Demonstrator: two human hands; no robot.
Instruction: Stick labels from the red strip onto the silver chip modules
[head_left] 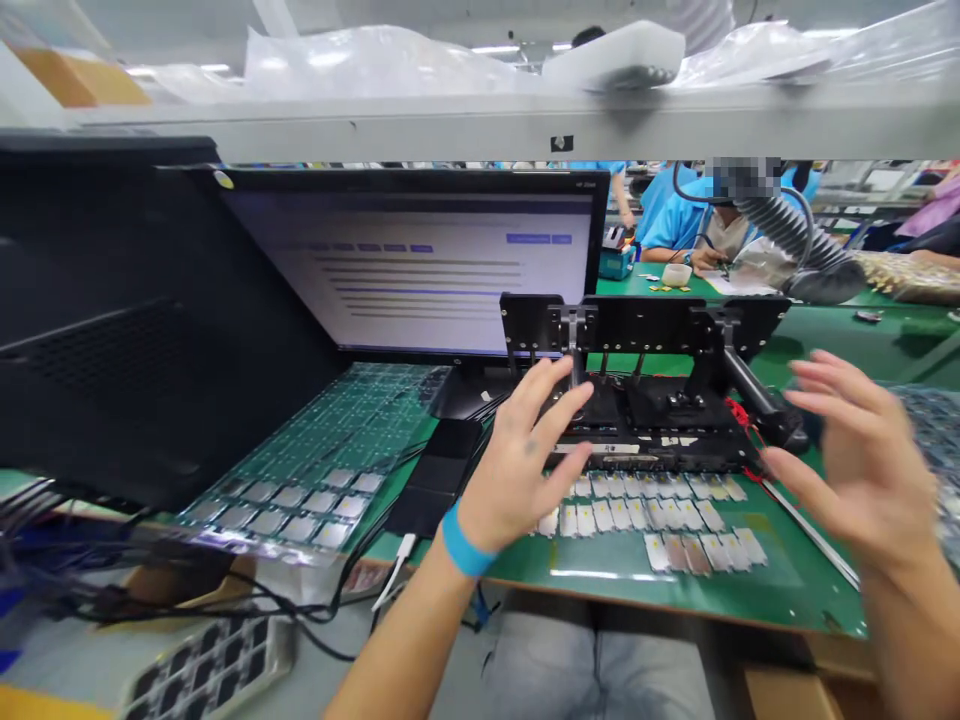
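Observation:
My left hand (525, 450) reaches forward with its fingers spread, hovering over the front of a black test fixture (652, 400) with its hinged lid raised. A blue band circles that wrist. My right hand (855, 460) is held up to the right of the fixture, fingers stretched apart and slightly blurred, with nothing in it. In front of the fixture, rows of several small silvery parts (660, 515) lie on the green mat (787, 590).
A monitor (420, 265) with text stands behind the fixture. A clear tray of small parts (315, 460) leans left of it, beside a large black housing (112, 320). Cables trail at the lower left. Across the bench sits a person in blue.

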